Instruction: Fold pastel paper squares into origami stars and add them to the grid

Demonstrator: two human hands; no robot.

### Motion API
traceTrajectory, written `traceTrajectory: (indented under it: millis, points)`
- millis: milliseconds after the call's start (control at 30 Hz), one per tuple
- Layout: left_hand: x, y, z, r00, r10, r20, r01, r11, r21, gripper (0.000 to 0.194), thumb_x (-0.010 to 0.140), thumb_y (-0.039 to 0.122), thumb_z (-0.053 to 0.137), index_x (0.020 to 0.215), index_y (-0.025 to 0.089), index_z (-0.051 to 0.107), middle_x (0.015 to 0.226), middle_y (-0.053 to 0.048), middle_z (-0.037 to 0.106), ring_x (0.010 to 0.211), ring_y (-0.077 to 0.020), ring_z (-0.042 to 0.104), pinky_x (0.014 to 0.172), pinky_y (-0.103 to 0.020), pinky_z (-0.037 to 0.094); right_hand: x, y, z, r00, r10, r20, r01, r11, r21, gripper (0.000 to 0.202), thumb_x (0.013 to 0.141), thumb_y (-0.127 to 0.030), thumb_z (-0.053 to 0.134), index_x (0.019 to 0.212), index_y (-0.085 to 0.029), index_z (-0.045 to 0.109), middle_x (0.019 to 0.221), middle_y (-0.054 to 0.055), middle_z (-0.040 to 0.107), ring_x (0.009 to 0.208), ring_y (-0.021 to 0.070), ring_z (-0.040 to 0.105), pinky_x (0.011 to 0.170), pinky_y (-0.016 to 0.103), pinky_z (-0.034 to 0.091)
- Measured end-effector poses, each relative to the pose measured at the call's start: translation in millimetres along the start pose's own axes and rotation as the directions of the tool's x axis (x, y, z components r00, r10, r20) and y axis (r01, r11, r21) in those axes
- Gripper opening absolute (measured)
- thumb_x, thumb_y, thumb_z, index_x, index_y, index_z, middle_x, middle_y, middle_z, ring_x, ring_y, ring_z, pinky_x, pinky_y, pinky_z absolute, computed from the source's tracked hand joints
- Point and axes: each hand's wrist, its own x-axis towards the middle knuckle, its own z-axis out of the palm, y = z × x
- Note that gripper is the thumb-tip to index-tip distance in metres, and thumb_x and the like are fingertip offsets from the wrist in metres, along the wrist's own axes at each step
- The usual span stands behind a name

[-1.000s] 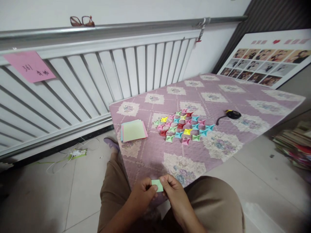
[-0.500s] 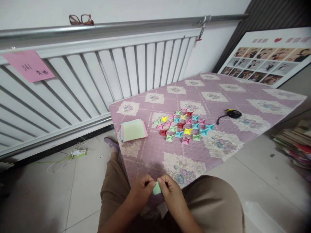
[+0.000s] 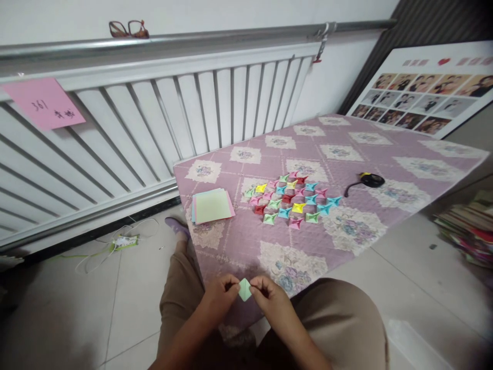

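Observation:
A small folded piece of light green paper (image 3: 245,290), diamond-shaped with a crease down its middle, is held over the near corner of the table. My left hand (image 3: 221,298) pinches its left corner between thumb and fingers. On the opposite corner, my right hand (image 3: 272,299) pinches in the same way. Farther back lie several small folded paper pieces (image 3: 287,199) in green, pink, red, yellow and blue, set out in rows. To their left rests a stack of square coloured paper (image 3: 210,206) with a pale yellow sheet on top.
The table wears a purple floral cloth (image 3: 234,252). A black tape measure (image 3: 372,180) lies on its right side. Behind stand a white radiator (image 3: 200,108) and a photo board (image 3: 419,97). On the floor are a power strip (image 3: 125,241) and a stacked pile (image 3: 468,226).
My hands have moved slightly apart, and the green paper between them now shows as a creased diamond with side corners exposed. The things on the table have stayed in place.

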Motion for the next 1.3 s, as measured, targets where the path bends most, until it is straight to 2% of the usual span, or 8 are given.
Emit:
traceTrajectory:
  millis: [100,167,433,1000,1300]
  points:
    - [6,0,-1.9,0.996,0.089,0.022,-0.091,0.963,0.252,0.017,0.082,0.02,0.046,0.078,0.016,0.062,0.076,-0.001,0.064,0.072,-0.0138,0.056,0.066,-0.023,0.039,5,5,-2,0.995,-0.104,0.0,0.1,0.955,-0.28,0.014,0.082,-0.03,0.045,0.076,-0.021,0.055,0.07,-0.001,0.057,0.065,0.0147,0.054,0.063,0.025,0.042]
    - [10,0,-1.7,0.994,0.102,0.032,-0.107,0.938,0.331,0.016,0.082,0.019,0.047,0.08,0.017,0.063,0.08,-0.001,0.066,0.076,-0.0153,0.058,0.069,-0.024,0.039,8,6,-2,0.99,-0.141,0.021,0.138,0.911,-0.388,0.012,0.082,-0.025,0.044,0.078,-0.022,0.055,0.072,0.0,0.059,0.069,0.0158,0.056,0.065,0.027,0.042]
    - [20,1,-5.3,0.99,0.12,0.07,-0.139,0.849,0.51,0.01,0.081,0.023,0.053,0.079,0.019,0.062,0.089,-0.004,0.064,0.087,-0.0204,0.056,0.075,-0.029,0.037,17,-3,-3,0.985,-0.157,0.07,0.168,0.8,-0.576,0.01,0.078,-0.014,0.049,0.077,-0.022,0.055,0.078,0.003,0.058,0.077,0.0198,0.055,0.071,0.031,0.039]
    - [28,1,-14.6,0.978,0.139,0.157,-0.206,0.783,0.587,0.005,0.08,0.022,0.057,0.084,0.02,0.058,0.091,-0.003,0.062,0.087,-0.0197,0.055,0.073,-0.028,0.037,40,-8,-8,0.952,-0.187,0.244,0.301,0.728,-0.616,0.016,0.073,-0.007,0.053,0.078,-0.021,0.057,0.08,0.0,0.056,0.079,0.0158,0.054,0.071,0.026,0.038]
    - [35,6,-18.1,0.971,0.116,0.211,-0.22,0.779,0.586,0.009,0.078,0.02,0.058,0.087,0.021,0.06,0.092,-0.002,0.063,0.086,-0.0187,0.056,0.071,-0.027,0.038,39,-13,-9,0.943,-0.2,0.268,0.327,0.716,-0.617,0.017,0.072,-0.006,0.05,0.08,-0.021,0.055,0.081,0.0,0.056,0.078,0.0156,0.053,0.07,0.025,0.037]
